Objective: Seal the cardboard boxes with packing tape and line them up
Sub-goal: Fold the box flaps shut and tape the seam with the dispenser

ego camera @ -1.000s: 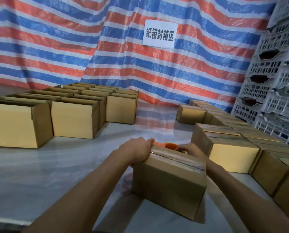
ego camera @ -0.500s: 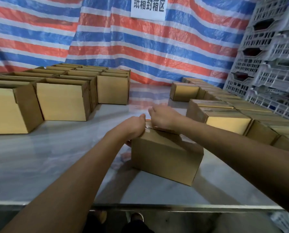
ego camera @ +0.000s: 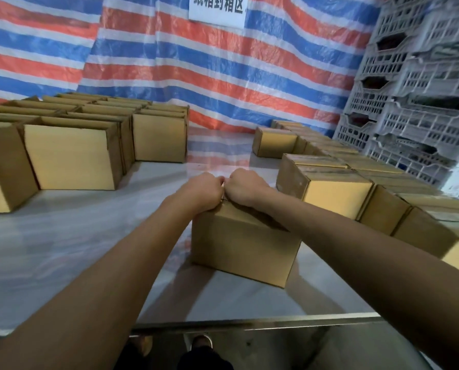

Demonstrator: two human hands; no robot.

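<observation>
Left hand (ego camera: 204, 189) against right hand (ego camera: 245, 186), both clenched over far top edge of cardboard box (ego camera: 244, 249) beneath them

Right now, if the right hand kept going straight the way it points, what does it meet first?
The left hand. The right hand points left and slightly away along the far top edge of the box, and their knuckles look to be touching or nearly so; depth is hard to judge.

box (ego camera: 245, 252) | brown cardboard | flaps closed, perhaps taped | upright, angled
</observation>
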